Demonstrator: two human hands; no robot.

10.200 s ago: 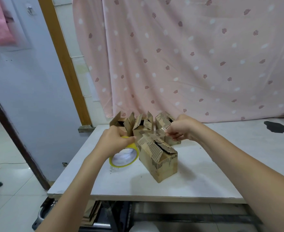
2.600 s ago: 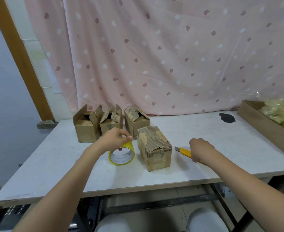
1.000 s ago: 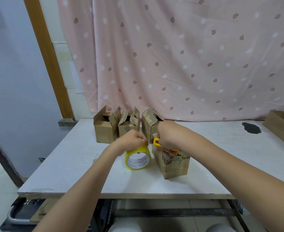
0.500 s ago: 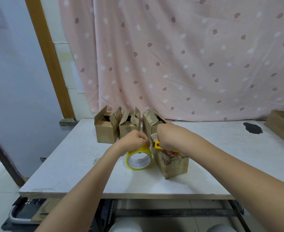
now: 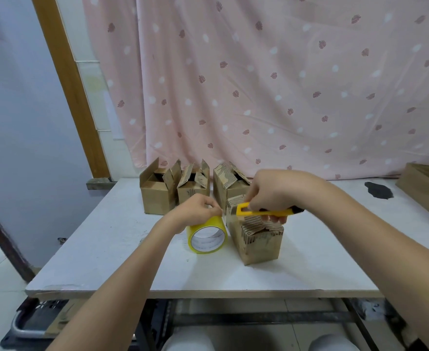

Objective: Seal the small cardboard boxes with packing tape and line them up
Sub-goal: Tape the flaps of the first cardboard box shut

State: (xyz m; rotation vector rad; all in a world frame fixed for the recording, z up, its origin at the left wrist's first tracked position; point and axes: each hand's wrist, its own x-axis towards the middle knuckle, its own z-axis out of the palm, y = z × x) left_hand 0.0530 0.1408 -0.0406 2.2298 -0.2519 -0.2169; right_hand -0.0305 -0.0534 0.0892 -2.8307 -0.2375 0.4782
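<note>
A small cardboard box (image 5: pixel 259 243) with its flaps folded down stands in the middle of the white table (image 5: pixel 122 249). Just left of it a yellow tape roll (image 5: pixel 207 239) stands on edge, and my left hand (image 5: pixel 198 210) grips its top. My right hand (image 5: pixel 274 192) holds a yellow utility knife (image 5: pixel 264 212) level over the box top, tip pointing left toward the roll. Three more small boxes stand in a row behind: left box (image 5: pixel 155 193), middle box (image 5: pixel 193 191), right box (image 5: pixel 227 188), all with flaps up or loose.
A pink patterned curtain (image 5: pixel 271 84) hangs behind the table. A larger brown carton (image 5: pixel 423 188) sits at the right edge, with a dark stain (image 5: pixel 376 190) on the tabletop near it. A wooden door frame (image 5: pixel 66 84) stands at the left. The table's front edge runs across below the box.
My right hand took the knife from the table at right and carried it over the front box. In the last half second it shifted slightly; my left hand stayed on the roll.
</note>
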